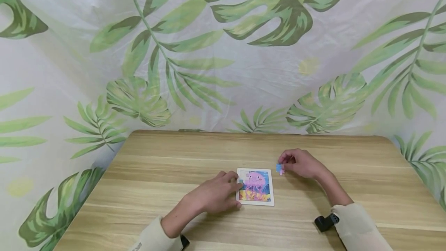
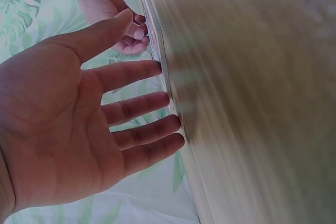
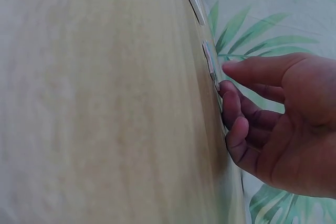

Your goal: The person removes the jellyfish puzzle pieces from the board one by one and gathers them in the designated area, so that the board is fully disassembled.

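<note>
A square jigsaw puzzle with a pink jellyfish picture lies in a white-edged tray on the table. Its upper left corner shows a pale patch instead of the blue picture. My left hand is beside the tray, fingers spread and nearly straight, fingertips at its left edge. In the left wrist view its palm faces the camera and holds nothing. Right of the tray, my right hand pinches a small blue and pink puzzle piece by its edge. In the right wrist view the piece is close to the tabletop.
The wooden table reaches back to a hanging cloth printed with green leaves. A black wrist camera sits at the right sleeve, and another dark device shows by the left sleeve.
</note>
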A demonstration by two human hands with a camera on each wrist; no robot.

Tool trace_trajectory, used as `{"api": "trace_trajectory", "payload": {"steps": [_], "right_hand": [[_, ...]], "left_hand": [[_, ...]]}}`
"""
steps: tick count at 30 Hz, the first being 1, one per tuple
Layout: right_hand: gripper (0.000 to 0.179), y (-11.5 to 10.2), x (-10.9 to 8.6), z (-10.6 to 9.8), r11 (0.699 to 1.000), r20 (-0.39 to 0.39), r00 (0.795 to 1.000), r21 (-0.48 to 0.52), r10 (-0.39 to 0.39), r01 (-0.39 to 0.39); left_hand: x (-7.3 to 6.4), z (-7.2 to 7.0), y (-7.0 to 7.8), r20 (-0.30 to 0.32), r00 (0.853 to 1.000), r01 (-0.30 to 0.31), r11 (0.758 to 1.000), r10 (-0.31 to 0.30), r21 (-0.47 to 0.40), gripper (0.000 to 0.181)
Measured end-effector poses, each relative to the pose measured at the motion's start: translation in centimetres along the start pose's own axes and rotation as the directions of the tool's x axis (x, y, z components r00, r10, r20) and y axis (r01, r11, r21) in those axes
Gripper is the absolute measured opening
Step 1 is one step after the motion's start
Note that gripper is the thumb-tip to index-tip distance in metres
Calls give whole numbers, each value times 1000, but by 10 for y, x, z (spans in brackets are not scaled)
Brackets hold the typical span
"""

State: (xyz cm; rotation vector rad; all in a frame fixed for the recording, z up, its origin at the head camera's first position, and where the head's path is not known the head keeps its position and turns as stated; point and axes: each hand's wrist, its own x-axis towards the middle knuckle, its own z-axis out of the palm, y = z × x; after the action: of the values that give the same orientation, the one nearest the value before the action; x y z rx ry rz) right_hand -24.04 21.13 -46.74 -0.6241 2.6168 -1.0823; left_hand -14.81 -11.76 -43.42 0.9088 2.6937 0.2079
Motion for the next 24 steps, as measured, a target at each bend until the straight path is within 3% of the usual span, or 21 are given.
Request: {"api": "trace_trajectory", "payload": {"steps": [16,24], "right_hand": [[20,0,-1,1,1000,18,1000,-14,-4,5],[19,-6,0,3,1000,-8,1000,-17,2,-2]], "left_hand": [[2,2,-4,18,1000,10,999,-9,-35,60],[0,1,-4,7,1000,-2,1000,2,-20,60]]}}
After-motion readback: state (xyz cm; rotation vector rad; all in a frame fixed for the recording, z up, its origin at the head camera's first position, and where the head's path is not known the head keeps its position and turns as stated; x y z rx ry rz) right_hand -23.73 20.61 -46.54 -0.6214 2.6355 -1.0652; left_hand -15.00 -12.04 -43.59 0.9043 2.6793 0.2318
